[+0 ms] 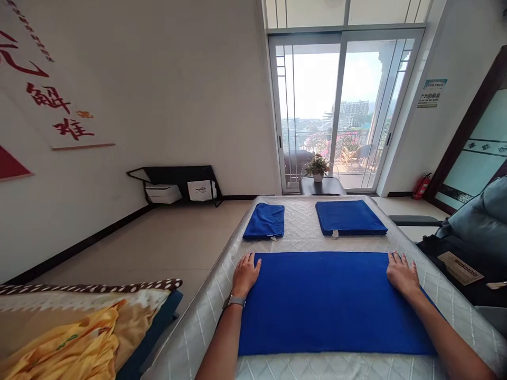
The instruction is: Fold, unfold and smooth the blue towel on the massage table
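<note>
A blue cloth, perhaps a towel (332, 306), lies flat as a wide rectangle on the white mattress (301, 367). My left hand (245, 274) rests on its far left corner, fingers stretched out and palm down. On the far right corner lies my right hand (402, 273), its fingers also extended. Neither hand grips the cloth. Beyond it are a small folded blue cloth (264, 220) on the left and a larger folded blue cloth (350, 217) on the right, both with white tags at their near edges.
Left of the mattress, yellow fabric (71, 345) lies on a patterned surface. A dark armchair (483, 221) stands at the right. Past the mattress's far end are a potted plant (317, 168) on a dark chair (325, 187) and a glass sliding door (340, 116). A black rack (178, 177) stands by the wall.
</note>
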Available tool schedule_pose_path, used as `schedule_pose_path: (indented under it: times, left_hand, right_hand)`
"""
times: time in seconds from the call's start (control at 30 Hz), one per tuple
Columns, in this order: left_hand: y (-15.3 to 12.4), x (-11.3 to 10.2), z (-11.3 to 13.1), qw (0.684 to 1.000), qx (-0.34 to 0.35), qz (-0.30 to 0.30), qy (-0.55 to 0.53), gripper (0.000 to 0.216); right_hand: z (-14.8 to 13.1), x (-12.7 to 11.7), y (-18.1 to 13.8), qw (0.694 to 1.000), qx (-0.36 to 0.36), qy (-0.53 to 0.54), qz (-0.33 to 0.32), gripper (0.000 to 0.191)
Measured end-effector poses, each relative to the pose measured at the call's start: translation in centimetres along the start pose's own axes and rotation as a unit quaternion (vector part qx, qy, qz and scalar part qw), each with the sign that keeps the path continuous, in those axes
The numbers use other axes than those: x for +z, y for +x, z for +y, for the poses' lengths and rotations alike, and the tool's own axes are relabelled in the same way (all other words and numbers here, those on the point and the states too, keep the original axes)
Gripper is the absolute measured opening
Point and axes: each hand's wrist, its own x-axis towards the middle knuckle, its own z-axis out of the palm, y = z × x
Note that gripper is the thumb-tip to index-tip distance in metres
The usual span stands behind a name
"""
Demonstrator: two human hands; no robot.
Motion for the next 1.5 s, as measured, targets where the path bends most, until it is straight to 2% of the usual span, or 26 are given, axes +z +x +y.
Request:
schedule_pose_path:
  times: [0.07,0.17,0.33,0.43,0.57,0.67,0.77,0.9,1.07,1.33,1.4,1.5]
  left_hand:
    - [0.0,0.1,-0.1,1.000,0.000,0.005,-0.007,0.056]
    - [0.1,0.4,-0.2,1.000,-0.004,0.011,-0.016,0.056]
    - [0.1,0.7,-0.2,1.000,-0.004,0.021,-0.020,0.054]
    - [0.0,0.6,-0.2,1.000,-0.001,0.026,-0.016,0.054]
    - [-0.1,0.3,-0.1,1.000,-0.001,0.018,-0.014,0.055]
    - [-0.1,0.2,-0.2,1.000,-0.002,0.011,-0.016,0.057]
    - [0.0,0.2,-0.2,1.000,-0.001,0.008,-0.019,0.057]
    - [0.0,0.4,-0.3,1.000,0.000,0.012,-0.010,0.056]
    - [0.0,0.4,-0.2,1.000,-0.001,0.009,0.006,0.056]
    - [0.0,0.6,-0.4,1.000,0.005,0.016,0.010,0.057]
    - [0.0,0.8,-0.5,1.000,0.007,0.021,0.009,0.057]
    - [0.1,0.9,-0.6,1.000,0.007,0.022,0.012,0.057]
  right_hand:
    - [-3.1,-1.2,-1.2,0.998,-0.061,-0.007,0.009,0.063]
    - [-9.7,-3.2,-3.8,0.986,-0.159,0.033,-0.033,0.060]
    - [-21.4,-6.0,-8.6,0.931,-0.308,0.158,-0.119,0.063]
    - [-27.0,-6.9,-10.4,0.898,-0.361,0.203,-0.150,0.067]
    - [-31.8,-7.1,-10.8,0.885,-0.376,0.216,-0.167,0.072]
    - [-32.8,-6.6,-10.2,0.890,-0.368,0.212,-0.167,0.074]
    - [-31.2,-6.1,-9.2,0.895,-0.354,0.204,-0.176,0.073]
    - [-26.4,-5.4,-7.2,0.918,-0.308,0.173,-0.181,0.074]
    - [-17.9,-3.5,-4.2,0.954,-0.227,0.123,-0.153,0.074]
    - [-1.1,1.2,-0.1,0.990,-0.094,0.051,-0.089,0.073]
    - [1.8,1.8,0.6,0.994,-0.055,0.049,-0.081,0.074]
    - [3.9,2.4,1.2,0.995,-0.017,0.053,-0.078,0.077]
